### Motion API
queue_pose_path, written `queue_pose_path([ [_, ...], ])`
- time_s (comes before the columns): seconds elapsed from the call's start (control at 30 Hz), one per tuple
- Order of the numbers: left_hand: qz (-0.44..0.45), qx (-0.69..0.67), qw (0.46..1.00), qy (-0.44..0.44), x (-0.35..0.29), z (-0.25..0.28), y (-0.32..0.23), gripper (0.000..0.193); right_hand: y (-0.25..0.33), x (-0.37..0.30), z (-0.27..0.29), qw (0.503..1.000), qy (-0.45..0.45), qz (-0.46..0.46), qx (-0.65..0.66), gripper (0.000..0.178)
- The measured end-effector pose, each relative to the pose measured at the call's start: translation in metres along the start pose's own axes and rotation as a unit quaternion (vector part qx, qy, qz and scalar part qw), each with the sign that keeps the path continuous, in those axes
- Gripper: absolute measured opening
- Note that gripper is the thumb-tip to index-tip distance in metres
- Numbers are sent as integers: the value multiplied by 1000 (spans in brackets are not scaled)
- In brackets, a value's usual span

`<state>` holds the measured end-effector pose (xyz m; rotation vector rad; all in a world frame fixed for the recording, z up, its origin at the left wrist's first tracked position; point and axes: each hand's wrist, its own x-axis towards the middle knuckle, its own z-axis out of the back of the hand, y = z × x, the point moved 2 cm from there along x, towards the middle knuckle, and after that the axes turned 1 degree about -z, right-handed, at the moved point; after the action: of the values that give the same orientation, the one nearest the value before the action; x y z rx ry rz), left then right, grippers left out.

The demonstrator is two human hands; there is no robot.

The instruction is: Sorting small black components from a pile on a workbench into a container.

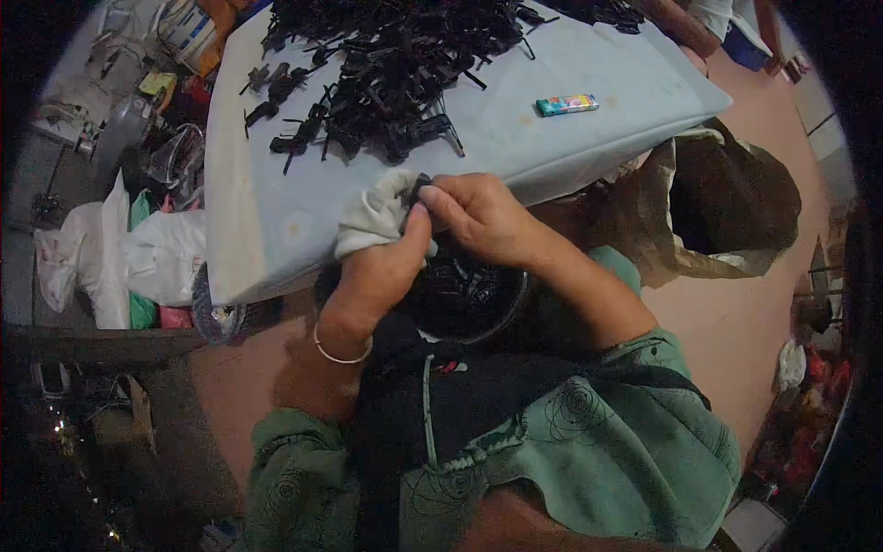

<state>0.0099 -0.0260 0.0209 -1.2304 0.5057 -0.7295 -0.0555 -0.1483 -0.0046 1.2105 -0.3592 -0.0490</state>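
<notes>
My left hand (391,262) is closed around a bunched off-white cloth (368,221). A small black plastic piece (420,186) sits at the cloth's edge, between my two hands. The thumb and fingers of my right hand (487,216) pinch that piece; most of it is hidden by fingers and cloth. Just beyond my hands, a big pile of black plastic parts (395,83) with thin prongs lies on the pale blue padded table (313,216). Below my hands stands a black round bucket (515,308) with more black parts inside.
A small colourful packet (567,105) lies right of the pile. An open brown sack (644,225) stands on the floor at the right. White plastic bags (166,258) crowd the left side. Another person's arm (685,23) reaches in at the far right.
</notes>
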Motion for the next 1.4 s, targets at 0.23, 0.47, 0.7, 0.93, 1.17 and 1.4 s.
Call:
queue_pose_path([
  [0.23,-212,246,942,-85,-3,1,15,25,-13,0,-23,995,-17,-35,90,31],
  [0.47,-54,21,997,-47,-3,12,0,25,-7,4,-5,996,-25,20,78,24],
  [0.7,21,-140,987,-76,-2,14,11,30,3,-1,10,996,51,65,-32,18],
  [0.93,-31,-188,980,-59,2,16,10,29,3,-1,16,988,38,140,-45,14],
  [1.17,-81,-5,994,69,-10,4,-12,26,7,1,5,996,-7,38,87,15],
  [1.4,-28,-35,999,20,-9,7,-9,23,4,3,4,999,8,46,12,26],
])
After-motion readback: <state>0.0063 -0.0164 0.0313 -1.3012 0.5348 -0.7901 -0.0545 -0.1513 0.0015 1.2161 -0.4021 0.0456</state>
